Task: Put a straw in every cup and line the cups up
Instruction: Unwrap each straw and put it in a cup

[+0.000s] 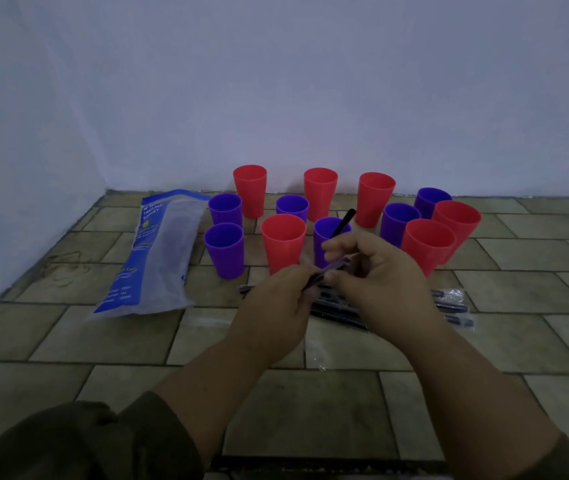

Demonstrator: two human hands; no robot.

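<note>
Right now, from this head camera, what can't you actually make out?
Head view:
- Straw pile: its count; the left hand and right hand cover most of it.
- Black straw: its lower end, behind the right hand; whether it stands in the purple cup is unclear.
- Bag: small print, blurred.

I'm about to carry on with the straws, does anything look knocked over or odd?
Nothing is toppled or spilled. The red cups and purple cups all stand upright, though in a loose cluster, not a line. The left hand and right hand both grip a wrapped straw. A plastic bag lies flat left of the cups.
</note>
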